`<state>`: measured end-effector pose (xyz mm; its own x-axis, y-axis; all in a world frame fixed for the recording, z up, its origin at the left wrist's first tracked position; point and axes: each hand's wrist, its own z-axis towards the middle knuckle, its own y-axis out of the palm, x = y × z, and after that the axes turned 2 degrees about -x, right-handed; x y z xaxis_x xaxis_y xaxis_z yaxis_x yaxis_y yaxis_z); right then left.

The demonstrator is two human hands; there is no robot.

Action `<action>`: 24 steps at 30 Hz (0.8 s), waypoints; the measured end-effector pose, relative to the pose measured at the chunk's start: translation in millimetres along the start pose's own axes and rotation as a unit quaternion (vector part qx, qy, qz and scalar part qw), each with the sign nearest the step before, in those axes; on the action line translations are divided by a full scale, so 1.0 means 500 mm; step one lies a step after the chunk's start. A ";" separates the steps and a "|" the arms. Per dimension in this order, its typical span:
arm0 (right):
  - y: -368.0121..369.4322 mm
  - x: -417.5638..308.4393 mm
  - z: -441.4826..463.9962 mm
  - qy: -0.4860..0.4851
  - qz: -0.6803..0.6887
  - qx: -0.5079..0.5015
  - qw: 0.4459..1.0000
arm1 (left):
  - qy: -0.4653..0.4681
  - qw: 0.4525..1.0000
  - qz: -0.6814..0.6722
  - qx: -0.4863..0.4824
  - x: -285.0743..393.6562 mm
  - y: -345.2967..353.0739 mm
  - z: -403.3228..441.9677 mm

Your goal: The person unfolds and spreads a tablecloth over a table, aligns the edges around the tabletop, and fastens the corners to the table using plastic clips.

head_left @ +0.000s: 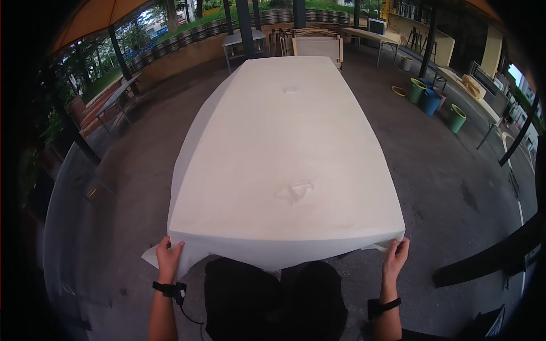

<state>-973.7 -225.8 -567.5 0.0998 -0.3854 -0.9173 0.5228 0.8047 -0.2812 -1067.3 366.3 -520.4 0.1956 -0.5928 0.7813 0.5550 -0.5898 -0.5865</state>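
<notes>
A plain white tablecloth (273, 142) is spread over a long table in front of me and hangs down over its near end and left side. At the near left corner my left hand (168, 258) is closed on the cloth, with a loose flap beside it. My right hand (395, 258) pinches the cloth at the near right corner. Toward the near end lies a pale, angular raised patch (298, 191). A smaller pale patch (291, 90) shows near the far end. Whether these lie on or under the cloth I cannot tell.
Folded chairs (317, 48) stand beyond the far end. Green bins (456, 118) and a blue bin (430, 101) are at right, near a side table (466, 91). A dark curved beam (483, 258) is close on my right. Another table (116, 94) stands left.
</notes>
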 end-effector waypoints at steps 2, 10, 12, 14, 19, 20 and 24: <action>-0.012 0.006 0.001 0.012 -0.050 0.033 0.998 | 0.009 1.000 0.004 -0.006 -0.004 0.001 -0.001; 0.002 0.007 0.002 -0.021 -0.130 -0.019 0.991 | 0.072 0.981 0.174 0.033 0.027 -0.014 -0.011; -0.001 0.029 -0.001 -0.095 -0.191 -0.036 0.976 | 0.137 0.974 0.158 0.089 0.096 -0.019 -0.014; -0.005 0.018 -0.012 -0.042 -0.173 -0.052 0.983 | 0.173 0.973 0.131 0.085 0.191 -0.015 -0.033; 0.003 0.095 -0.040 0.228 0.261 -0.063 0.936 | 0.254 0.944 -0.080 -0.197 0.432 0.066 -0.114; 0.004 0.110 -0.045 0.230 0.262 -0.056 0.936 | 0.264 0.926 -0.097 -0.252 0.476 0.100 -0.135; 0.005 0.121 -0.064 0.251 0.355 -0.039 0.900 | 0.388 0.798 -0.143 -0.438 0.559 0.257 -0.197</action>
<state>-993.8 -232.8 -632.9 -0.0198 0.4759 -0.8793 0.4159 0.8037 0.4256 -1020.7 70.9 -398.7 -0.5865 -0.3267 0.7411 -0.3566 -0.7174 -0.5984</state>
